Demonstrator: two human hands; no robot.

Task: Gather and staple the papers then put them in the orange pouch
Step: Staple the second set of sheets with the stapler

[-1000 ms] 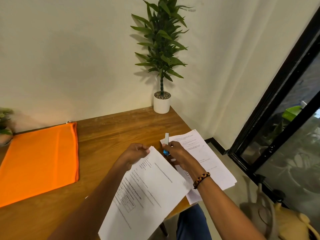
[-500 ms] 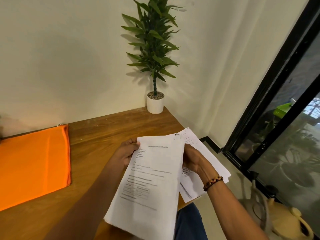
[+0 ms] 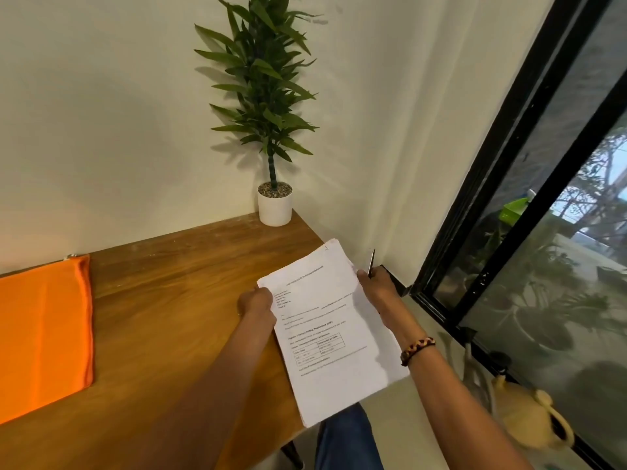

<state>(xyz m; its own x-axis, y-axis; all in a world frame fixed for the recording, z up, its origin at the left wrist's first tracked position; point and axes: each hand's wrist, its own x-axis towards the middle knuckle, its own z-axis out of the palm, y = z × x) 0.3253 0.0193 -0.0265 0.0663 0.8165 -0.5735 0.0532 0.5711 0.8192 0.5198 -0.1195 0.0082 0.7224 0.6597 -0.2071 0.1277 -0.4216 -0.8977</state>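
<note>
The stack of white printed papers is held over the right edge of the brown wooden worktop, the left hand pinching its left edge and the right hand gripping its right edge together with a thin dark stapler. The flat orange fabric pouch lies well apart at the left.

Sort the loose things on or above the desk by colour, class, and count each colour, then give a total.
White: 2, the stack of papers and the plant pot
Orange: 1, the pouch
Green: 1, the plant
Dark: 1, the thin tool in the right hand
Total: 5
</note>
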